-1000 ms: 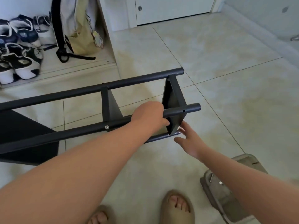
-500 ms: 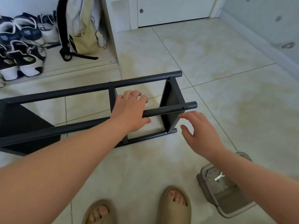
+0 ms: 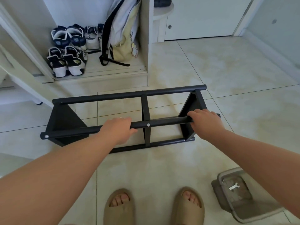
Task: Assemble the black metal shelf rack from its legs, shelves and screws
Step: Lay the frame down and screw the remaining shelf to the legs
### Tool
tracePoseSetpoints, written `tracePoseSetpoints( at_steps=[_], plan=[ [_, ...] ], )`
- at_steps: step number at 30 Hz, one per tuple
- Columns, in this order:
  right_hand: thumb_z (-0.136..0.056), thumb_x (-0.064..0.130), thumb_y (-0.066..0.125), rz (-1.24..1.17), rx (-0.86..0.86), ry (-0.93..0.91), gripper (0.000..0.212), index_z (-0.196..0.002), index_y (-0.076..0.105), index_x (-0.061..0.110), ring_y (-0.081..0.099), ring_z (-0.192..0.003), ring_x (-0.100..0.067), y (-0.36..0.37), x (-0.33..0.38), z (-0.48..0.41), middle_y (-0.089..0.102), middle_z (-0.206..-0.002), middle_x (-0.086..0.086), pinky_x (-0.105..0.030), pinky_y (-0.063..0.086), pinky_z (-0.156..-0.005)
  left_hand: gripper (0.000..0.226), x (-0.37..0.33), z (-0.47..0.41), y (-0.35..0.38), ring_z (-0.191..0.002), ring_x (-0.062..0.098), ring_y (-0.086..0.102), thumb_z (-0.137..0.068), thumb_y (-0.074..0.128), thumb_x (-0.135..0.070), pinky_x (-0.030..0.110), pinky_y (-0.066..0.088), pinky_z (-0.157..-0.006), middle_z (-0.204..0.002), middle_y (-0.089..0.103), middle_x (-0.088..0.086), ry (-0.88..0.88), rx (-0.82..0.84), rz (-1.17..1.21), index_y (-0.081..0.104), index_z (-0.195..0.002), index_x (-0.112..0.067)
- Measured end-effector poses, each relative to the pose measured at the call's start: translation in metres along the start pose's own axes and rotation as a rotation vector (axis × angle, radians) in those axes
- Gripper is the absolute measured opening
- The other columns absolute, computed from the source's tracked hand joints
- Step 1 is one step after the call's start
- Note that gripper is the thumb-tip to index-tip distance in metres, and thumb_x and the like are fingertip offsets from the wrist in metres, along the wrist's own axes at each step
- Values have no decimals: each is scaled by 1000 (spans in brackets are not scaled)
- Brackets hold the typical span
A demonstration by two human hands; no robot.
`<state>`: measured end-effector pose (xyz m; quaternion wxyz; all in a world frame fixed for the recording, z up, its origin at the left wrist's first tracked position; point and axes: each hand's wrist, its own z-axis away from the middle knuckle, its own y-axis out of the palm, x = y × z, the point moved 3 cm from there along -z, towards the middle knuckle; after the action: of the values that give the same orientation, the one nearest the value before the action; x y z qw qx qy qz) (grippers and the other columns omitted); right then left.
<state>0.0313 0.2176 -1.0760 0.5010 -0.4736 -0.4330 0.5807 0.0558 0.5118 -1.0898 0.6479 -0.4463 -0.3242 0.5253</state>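
Head view: the left grip (image 3: pixel 118 129) is curled over the nearest leg tube (image 3: pixel 168 121) of the black metal shelf rack (image 3: pixel 129 95), fingers over the top, just left of a silver screw (image 3: pixel 148 125) at the middle shelf. The right grip (image 3: pixel 206 120) wraps the same tube near its right end, beside the end shelf panel (image 3: pixel 189 111). The rack lies on its side on the pale tiled floor (image 3: pixel 227 78), long way left to right. Behind its left half sits a low shoe recess with sneakers (image 3: pixel 69 62) and a backpack (image 3: pixel 121 34), near the back tube but apart. Tile runs on to the right and back toward a white door (image 3: pixel 199 18). Both forearms reach forward and down, nearly straight. Two tan slides (image 3: pixel 119 207) stand near the rack, and a grey tray (image 3: pixel 216 185) by the right foot holds a small flat wrench (image 3: pixel 233 186)
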Motion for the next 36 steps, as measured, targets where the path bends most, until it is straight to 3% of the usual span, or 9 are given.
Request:
tracePoseSetpoints(
  at_steps=[4,13,16,19,27,29,32,34,36],
  plan=[
    [-104,24,45,14,-22,-52,23,-124,55,25,54,-106,-23,-1,12,6,58,-112,4,-33,34,-81,25,13,12,5,-77,16,48,-101,41,-53,36,39,-70,-84,49,-5,-36,93,43,41,-97,-28],
    [-102,20,51,10,-75,-99,17,-116,60,22,54,-103,-23,-7,63,-5,59,-107,3,-31,35,-74,18,55,36,10,-84,20,49,-103,45,-41,36,40,-73,-85,48,-1,-142,-17,-3,44,-105,-23],
    [-102,19,51,-28,-62,-63,18,-118,60,21,52,-105,-23,-7,63,-10,57,-108,1,-33,38,-67,12,52,33,9,-86,22,47,-104,46,-35,41,38,-84,-83,44,-2,-158,-32,18,42,-101,-24],
    [-104,24,49,-40,-69,-65,21,-123,58,20,51,-108,-23,-6,61,-14,58,-112,2,-33,40,-69,10,54,27,9,-90,24,50,-104,47,-32,50,34,-101,-89,51,-1,-158,-58,54,48,-104,-23],
    [-105,25,46,-98,-67,-117,30,-134,55,20,50,-119,-24,-3,54,-14,58,-128,2,-37,50,-83,9,60,18,10,-90,23,50,-103,48,-32,57,29,-110,-92,53,-2,-155,-106,38,49,-103,-23],
    [-104,24,48,-112,-72,-144,36,-139,53,20,49,-125,-25,-2,50,-7,55,-136,2,-38,46,-92,14,56,22,9,-99,24,50,-103,48,-31,58,27,-111,-101,53,-1,-148,-83,33,49,-115,-24],
    [-101,27,51,-118,-83,-149,46,-147,46,22,42,-135,-25,1,35,9,46,-148,2,-39,42,-103,49,40,26,4,-134,30,36,-95,54,-33,62,16,-117,-141,42,5,-96,-106,26,36,-140,-25],
    [-101,29,51,-100,-79,-118,53,-152,39,23,37,-141,-24,5,16,25,40,-155,2,-40,40,-106,69,16,28,-4,-145,30,19,-90,55,-39,61,10,-120,-155,27,5,-17,-197,5,25,-150,-23],
    [-101,33,50,-65,-50,-81,57,-155,33,24,32,-144,-24,11,-9,44,33,-159,2,-41,40,-108,71,-18,30,-13,-148,30,13,-89,52,-45,57,9,-121,-159,22,5,109,-316,-41,25,-150,-22]
  ],
)
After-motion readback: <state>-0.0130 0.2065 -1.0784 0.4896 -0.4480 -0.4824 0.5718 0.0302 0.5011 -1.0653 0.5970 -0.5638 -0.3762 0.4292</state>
